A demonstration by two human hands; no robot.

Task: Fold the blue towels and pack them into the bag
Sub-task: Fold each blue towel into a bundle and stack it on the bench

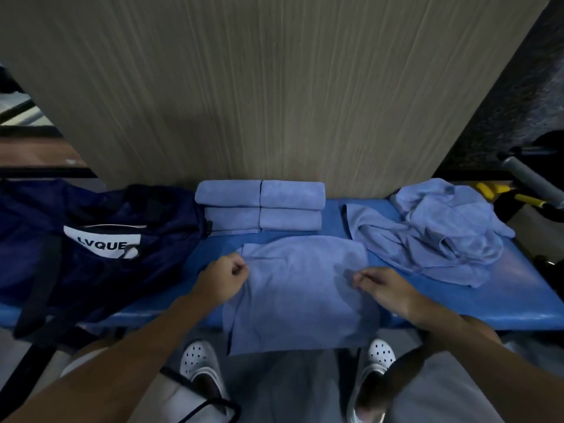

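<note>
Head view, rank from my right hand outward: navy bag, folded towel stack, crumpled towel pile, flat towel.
1. Flat light-blue towel, pinched by the right hand.
2. Crumpled light-blue towel pile, right side.
3. Folded light-blue towel stack, back centre.
4. Navy fabric bag, far left.

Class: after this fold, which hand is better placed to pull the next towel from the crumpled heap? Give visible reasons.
Right, probably. The right hand pinches the flat light-blue towel beside the crumpled heap of light-blue towels; the left hand pinches its opposite edge, nearer the navy fabric bag.

Pale blue towels (299,288); navy bag (100,239), white label black letters; blue table (503,303); white perforated shoes (198,361).
</note>
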